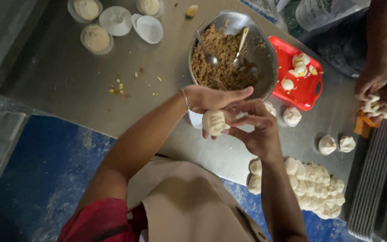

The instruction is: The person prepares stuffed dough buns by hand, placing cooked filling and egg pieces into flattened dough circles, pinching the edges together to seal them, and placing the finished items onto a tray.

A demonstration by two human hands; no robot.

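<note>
My left hand (216, 97), with a thin bangle at the wrist, and my right hand (257, 130) meet over the grey table edge. Both are closed around one pale, pleated dough dumpling (215, 122); the left fingers curl over its top and the right fingertips pinch its side. Just behind the hands stands a round steel bowl (265, 49) of brown crumbly filling (218, 56) with two spoons (206, 49) stuck in it. A heap of several small dough pieces (312, 183) lies beside my right forearm.
A red tray (307, 92) with a few dumplings sits right of the bowl. Loose dumplings (292, 115) lie on the table (68, 76). Paper cups (148, 28) are at the far left. Another person's hands (372, 92) shape dough by a ridged metal tray (375, 179).
</note>
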